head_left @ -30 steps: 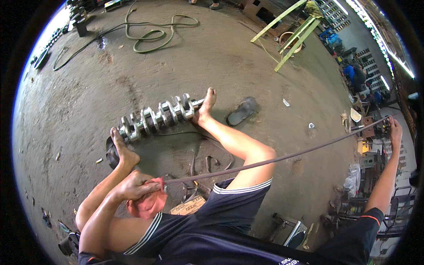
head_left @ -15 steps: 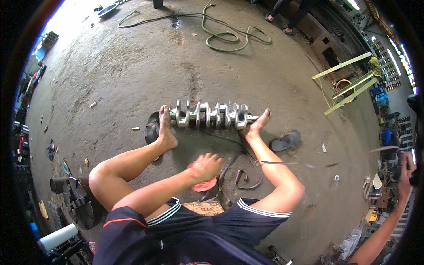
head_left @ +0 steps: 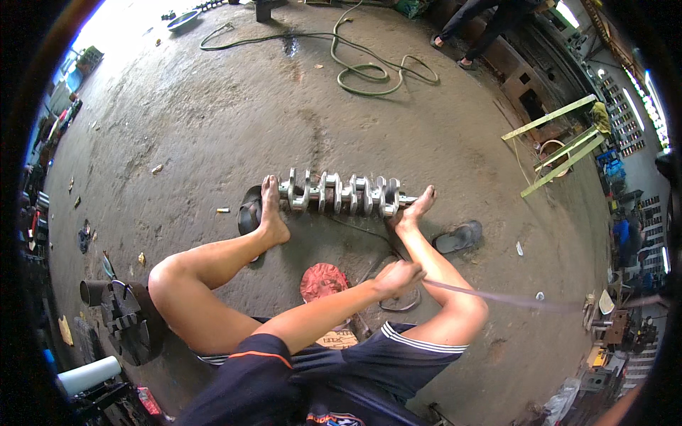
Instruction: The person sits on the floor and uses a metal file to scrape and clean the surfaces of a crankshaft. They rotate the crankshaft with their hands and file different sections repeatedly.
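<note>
My left hand (head_left: 399, 278) is closed round a long thin strap (head_left: 490, 293), in front of my bent right leg. From the fist the strap runs taut and blurred toward the right rim. Only a bit of my right forearm (head_left: 625, 409) shows at the lower right; the hand itself is out of sight. A shiny metal crankshaft (head_left: 353, 195) lies crosswise on the floor, between my bare feet. More dark strap (head_left: 361, 228) trails from beneath it toward my left hand. Near my left forearm sits a round, crumpled red pad (head_left: 323, 281).
Black sandals (head_left: 458, 237) flank my feet. A brown carton piece (head_left: 337, 339) lies between my thighs. Farther off are a green hose (head_left: 369, 69), a yellow-green frame (head_left: 565, 149) and a standing person (head_left: 474, 28). Dark metal parts (head_left: 128, 319) sit at left, tools (head_left: 618, 326) at right.
My left hand has moved right from over the red pad and closed on the strap. My right hand has dropped out of view, and the strap's far end hangs lower.
</note>
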Tool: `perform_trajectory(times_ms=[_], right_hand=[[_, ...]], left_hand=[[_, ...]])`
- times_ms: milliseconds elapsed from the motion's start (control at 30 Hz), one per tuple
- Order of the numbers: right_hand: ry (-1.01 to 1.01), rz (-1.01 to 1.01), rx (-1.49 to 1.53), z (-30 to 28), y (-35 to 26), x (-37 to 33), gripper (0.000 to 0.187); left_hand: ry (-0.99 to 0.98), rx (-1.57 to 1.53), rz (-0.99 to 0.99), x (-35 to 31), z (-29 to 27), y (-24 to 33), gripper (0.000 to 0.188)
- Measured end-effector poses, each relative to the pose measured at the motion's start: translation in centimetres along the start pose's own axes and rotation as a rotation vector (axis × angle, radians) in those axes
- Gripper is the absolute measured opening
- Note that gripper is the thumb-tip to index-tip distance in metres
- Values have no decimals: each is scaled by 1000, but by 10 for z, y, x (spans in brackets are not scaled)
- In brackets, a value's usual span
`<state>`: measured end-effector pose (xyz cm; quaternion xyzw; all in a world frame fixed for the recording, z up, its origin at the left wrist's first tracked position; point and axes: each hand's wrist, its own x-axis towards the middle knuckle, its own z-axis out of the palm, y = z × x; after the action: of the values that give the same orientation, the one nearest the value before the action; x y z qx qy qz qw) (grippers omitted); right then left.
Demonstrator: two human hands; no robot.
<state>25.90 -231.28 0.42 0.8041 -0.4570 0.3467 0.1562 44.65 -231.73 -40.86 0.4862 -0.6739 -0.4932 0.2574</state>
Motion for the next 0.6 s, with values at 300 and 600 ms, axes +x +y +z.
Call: perform_trajectory(times_ms=[300,600], right_hand=[[71,51,89,48,-1,-14,39],[134,22,29,38,6,-1,38]], left_hand=[[-21,124,251,-54,31,-79,28],[111,377,-879,-118,-60,-241,39]])
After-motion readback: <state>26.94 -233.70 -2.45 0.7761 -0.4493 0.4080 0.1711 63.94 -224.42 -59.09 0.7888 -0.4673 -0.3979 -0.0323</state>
